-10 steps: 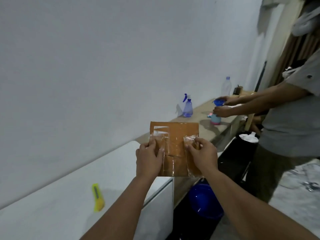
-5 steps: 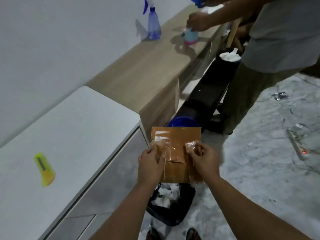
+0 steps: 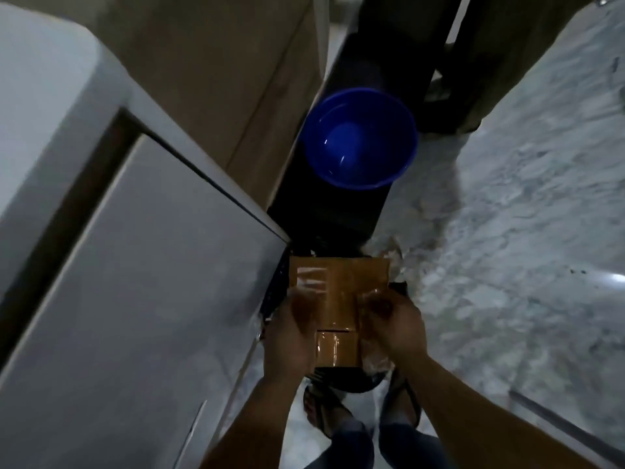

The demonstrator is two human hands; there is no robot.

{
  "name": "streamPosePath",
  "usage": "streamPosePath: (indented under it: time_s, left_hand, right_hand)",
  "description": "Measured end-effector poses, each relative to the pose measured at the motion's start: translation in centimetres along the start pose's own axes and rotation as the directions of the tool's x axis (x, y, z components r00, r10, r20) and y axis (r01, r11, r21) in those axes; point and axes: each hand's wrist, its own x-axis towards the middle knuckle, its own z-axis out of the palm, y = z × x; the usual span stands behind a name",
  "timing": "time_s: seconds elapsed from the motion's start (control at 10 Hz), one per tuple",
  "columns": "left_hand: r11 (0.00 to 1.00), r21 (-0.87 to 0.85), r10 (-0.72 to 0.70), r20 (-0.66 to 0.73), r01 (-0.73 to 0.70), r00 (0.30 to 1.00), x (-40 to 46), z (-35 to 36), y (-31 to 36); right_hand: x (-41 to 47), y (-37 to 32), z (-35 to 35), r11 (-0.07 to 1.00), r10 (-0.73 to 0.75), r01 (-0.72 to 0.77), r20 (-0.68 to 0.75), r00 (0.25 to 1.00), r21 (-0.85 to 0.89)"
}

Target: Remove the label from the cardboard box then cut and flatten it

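I hold the cardboard box [image 3: 338,292] low over the dark bin near my feet, left hand [image 3: 292,336] gripping its left edge, right hand [image 3: 397,328] pinching clear plastic film [image 3: 373,362] at its right side. Pulling hard could tear the film or slip the box. Motion blur hides my fingertips; the bin's contents are unreadable.

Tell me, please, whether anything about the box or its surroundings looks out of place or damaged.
The cardboard box carries clear tape that is wrinkled and lifting, crumpled under the right hand; the left hand grips the other side. Nothing looks spilled; the blue basin sits upright.
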Motion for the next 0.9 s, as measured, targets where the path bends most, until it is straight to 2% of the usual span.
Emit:
streamPosePath:
  time_s: [0.1, 0.2, 0.4, 0.5, 0.6, 0.7, 0.8, 0.9]
  left_hand:
    - [0.997, 0.027, -0.078, 0.044, 0.077, 0.996, 3.7, 3.0, -3.9]
    - [0.992, 0.039, -0.124, 0.066, 0.122, 0.990, 6.6, 5.2, -7.1]
    - [0.990, 0.042, -0.135, 0.086, 0.131, 0.987, 10.2, 8.7, -11.5]
    - [0.993, 0.090, -0.078, 0.085, 0.070, 0.993, 11.8, 10.2, -12.7]
    - [0.994, 0.103, -0.049, 0.093, 0.039, 0.994, 12.2, 10.6, -13.2]
    - [0.992, 0.116, -0.056, 0.131, 0.040, 0.990, 10.9, 8.9, -12.6]
    - [0.975, 0.221, -0.063, 0.226, 0.012, 0.972, 8.4, 5.8, -10.9]
    - [0.981, 0.192, -0.068, 0.286, 0.013, 0.956, 4.9, 2.5, -8.8]
  right_hand:
    - [3.0, 3.6, 4.3, 0.995, 0.103, -0.104, 0.063, 0.993, 0.005]
    - [5.4, 6.2, 8.1, 0.984, 0.169, -0.166, 0.058, 0.984, -0.061]
    - [8.2, 11.0, 12.9, 0.961, 0.178, -0.162, 0.054, 0.982, -0.224]
    - [9.0, 12.3, 14.0, 0.960, 0.164, -0.152, 0.033, 0.986, -0.237]
    - [9.4, 11.9, 13.9, 0.960, 0.166, -0.156, 0.022, 0.986, -0.234]
    - [7.8, 10.1, 12.1, 0.939, 0.186, -0.152, 0.084, 0.979, -0.307]
    - [5.3, 7.0, 9.3, 0.942, 0.164, -0.120, 0.116, 0.980, -0.313]
    - [2.3, 3.2, 5.9, 0.941, 0.144, -0.079, 0.178, 0.973, -0.328]
